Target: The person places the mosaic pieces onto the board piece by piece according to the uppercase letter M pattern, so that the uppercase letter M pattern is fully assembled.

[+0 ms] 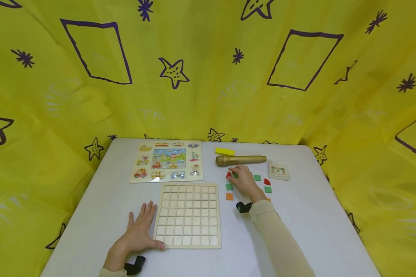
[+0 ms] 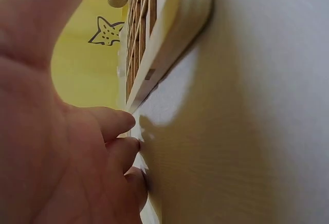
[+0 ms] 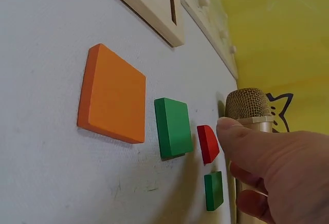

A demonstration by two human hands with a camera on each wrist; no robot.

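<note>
My left hand (image 1: 138, 231) rests on the table with its fingers spread, its thumb lying over the near left corner of the pale wooden grid board (image 1: 187, 215). In the left wrist view the palm is beside the board's edge (image 2: 159, 54). My right hand (image 1: 243, 180) reaches over small coloured wooden pieces right of the board. Its thumb is just above a red quarter-round piece (image 3: 208, 144), and a green square (image 3: 214, 190) lies close by the fingers; nothing shows between them. Nearer lie another green square (image 3: 174, 126) and an orange square (image 3: 114, 95).
Behind the board lies a vehicle picture puzzle (image 1: 194, 177). A gold microphone (image 1: 242, 159) and a yellow block (image 1: 224, 151) lie at the back. A patterned card (image 1: 279, 170) is at the right, near a second column with a red piece (image 1: 267, 181) and green square (image 1: 268, 189).
</note>
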